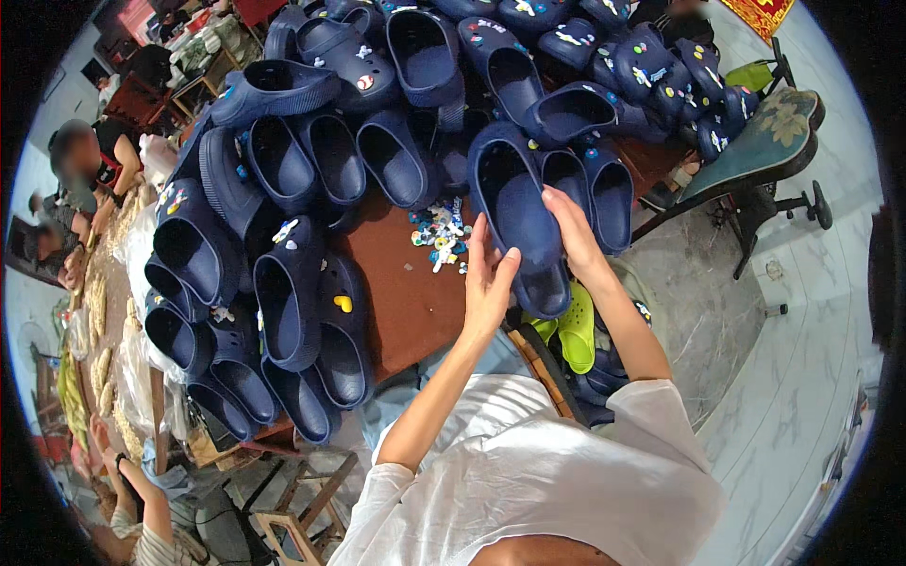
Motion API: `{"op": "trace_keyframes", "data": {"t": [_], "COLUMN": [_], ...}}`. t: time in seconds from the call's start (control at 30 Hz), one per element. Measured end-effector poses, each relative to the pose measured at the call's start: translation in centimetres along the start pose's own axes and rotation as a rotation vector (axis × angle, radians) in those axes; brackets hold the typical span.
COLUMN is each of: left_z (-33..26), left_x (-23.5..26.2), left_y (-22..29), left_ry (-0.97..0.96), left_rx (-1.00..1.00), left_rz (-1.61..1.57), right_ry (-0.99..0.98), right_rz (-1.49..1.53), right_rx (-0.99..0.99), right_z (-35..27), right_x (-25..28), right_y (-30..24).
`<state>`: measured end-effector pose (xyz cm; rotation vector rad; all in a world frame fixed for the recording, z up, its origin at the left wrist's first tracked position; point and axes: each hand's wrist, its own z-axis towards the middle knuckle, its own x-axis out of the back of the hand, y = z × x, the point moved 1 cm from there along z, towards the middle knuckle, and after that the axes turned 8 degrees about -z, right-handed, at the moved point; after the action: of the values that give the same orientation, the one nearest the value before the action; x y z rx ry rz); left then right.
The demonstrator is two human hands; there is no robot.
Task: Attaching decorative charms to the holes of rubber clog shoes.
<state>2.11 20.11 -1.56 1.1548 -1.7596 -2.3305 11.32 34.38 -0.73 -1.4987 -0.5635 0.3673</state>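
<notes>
Both my hands hold a navy clog (514, 184) over the table's right edge, with its open heel toward me. Along its left side, my left hand (488, 288) is closed with the thumb on the rim. On the right side, my right hand (573, 231) grips the edge, its fingers partly hidden. A second navy heel (545, 291) shows just under the held clog; I cannot tell whether it is held too. Left of my hands, a small heap of colourful shoe charms (439, 234) lies on the brown table (401, 316).
Navy clogs (288, 292), several with charms, are piled along the table's left and far sides. Lime-green clogs (577, 332) lie in a container below my right arm. A floral-backed chair (769, 141) stands at right. Other people (142, 491) sit at left.
</notes>
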Motion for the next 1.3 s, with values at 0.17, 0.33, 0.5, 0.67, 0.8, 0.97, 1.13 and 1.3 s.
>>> {"op": "trace_keyframes", "data": {"t": [0.17,0.33,0.5,0.67,0.8,0.97,1.13,1.3], "left_z": [0.2,1.4,0.8,0.3,-0.3,-0.6,0.4,0.3], "left_x": [-0.8,-0.3,-0.2,0.1,0.5,0.6,0.6,0.9], "left_y": [-0.2,-2.6,-3.6,-4.0,-4.1,-5.2,-4.7,-4.8], "left_ry": [-0.068,-0.06,-0.053,-0.13,-0.09,-0.085,-0.079,-0.097], "left_rx": [-0.037,-0.125,-0.146,-0.266,-0.288,-0.3,-0.203,-0.141], "left_rz": [-0.051,0.307,0.525,0.623,0.713,0.891,0.919,0.871], "right_ry": [0.195,0.277,0.408,0.551,0.512,0.552,0.61,0.735], "right_rz": [0.012,-0.021,-0.102,-0.477,-0.545,-0.312,-0.135,0.006], "right_rx": [0.138,0.208,0.19,0.043,-0.24,-0.314,-0.166,0.415], "right_z": [0.3,0.7,5.0,15.4,18.8,19.6,17.6,13.7], "right_x": [0.6,2.3,4.4,7.6,7.2,9.1,10.2,8.9], "right_y": [2.9,5.0,5.4,7.8,5.2,5.4,5.5,1.6]}}
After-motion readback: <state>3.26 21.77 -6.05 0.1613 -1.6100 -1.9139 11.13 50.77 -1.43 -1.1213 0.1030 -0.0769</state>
